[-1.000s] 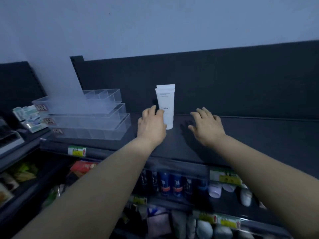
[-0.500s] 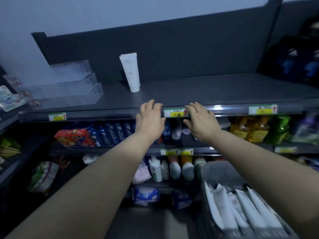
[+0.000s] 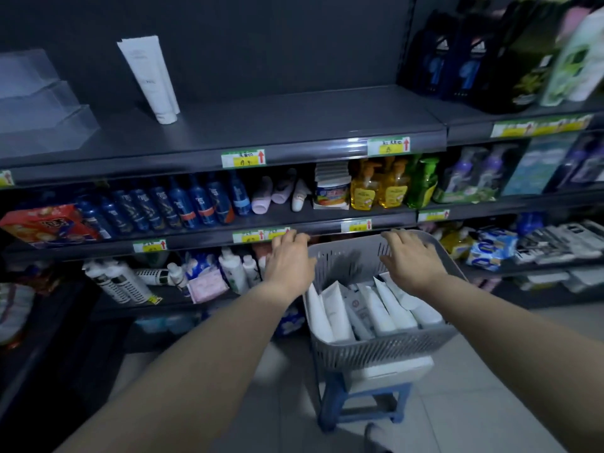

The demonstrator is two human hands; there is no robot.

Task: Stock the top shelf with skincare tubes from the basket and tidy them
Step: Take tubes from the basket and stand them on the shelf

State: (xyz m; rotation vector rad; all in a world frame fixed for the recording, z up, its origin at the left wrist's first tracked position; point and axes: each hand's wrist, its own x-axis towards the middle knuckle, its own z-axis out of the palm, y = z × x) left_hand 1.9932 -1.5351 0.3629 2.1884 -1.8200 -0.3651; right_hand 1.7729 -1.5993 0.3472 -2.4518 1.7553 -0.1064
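Note:
A white skincare tube (image 3: 151,78) stands cap-down on the dark top shelf (image 3: 277,125), leaning against the back panel. Below, a grey slotted basket (image 3: 376,351) holds several white tubes (image 3: 369,308) lying side by side. My left hand (image 3: 289,261) hovers palm down beside the basket's left rim, fingers relaxed and holding nothing. My right hand (image 3: 410,259) hovers palm down over the basket's far end, above the tubes, fingers spread and holding nothing.
The basket sits on a white box on a blue stool (image 3: 362,403) on the tiled floor. A clear tiered display rack (image 3: 39,103) stands at the top shelf's left. Dark bottles (image 3: 457,57) fill the top right. Lower shelves hold blue bottles (image 3: 183,204), yellow soap (image 3: 376,188) and packets.
Both hands dropped from the top shelf, past its front edge, down to the basket. My view swung downward and right, bringing the whole basket and stool into sight.

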